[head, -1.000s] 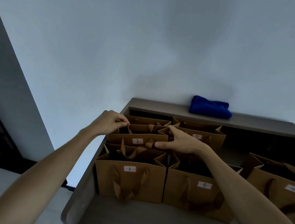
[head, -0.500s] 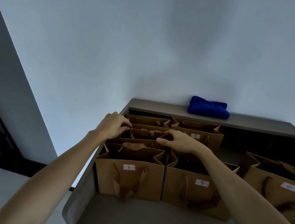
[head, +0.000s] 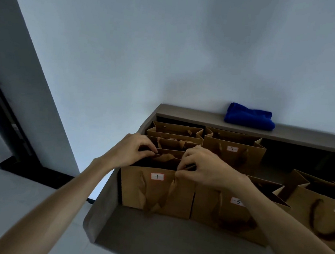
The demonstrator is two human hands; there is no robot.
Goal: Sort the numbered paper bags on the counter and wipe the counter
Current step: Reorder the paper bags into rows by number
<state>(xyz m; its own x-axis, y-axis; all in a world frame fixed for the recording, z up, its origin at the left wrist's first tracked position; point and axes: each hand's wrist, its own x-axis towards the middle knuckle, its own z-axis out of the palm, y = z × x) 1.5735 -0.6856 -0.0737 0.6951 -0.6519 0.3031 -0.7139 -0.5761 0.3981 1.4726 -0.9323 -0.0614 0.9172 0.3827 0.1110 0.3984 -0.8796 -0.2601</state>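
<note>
Brown paper bags with number labels stand on the grey counter. Bag 1 stands at the front left, with bag 5 next to it on the right. My left hand grips the top left rim of bag 1, and my right hand pinches its top right corner. Directly behind bag 1 stands bag 2, its label hidden. Bag 7 is at the back. A folded blue cloth lies on the raised ledge.
Another bag stands at the back left against the ledge. A further bag with a blurred label is at the right edge. The counter's left corner drops to the floor. A white wall rises behind.
Both hands have come forward from bag 2 to the top of bag 1. Bag 2 now stands lower behind bag 1, with its label out of sight.
</note>
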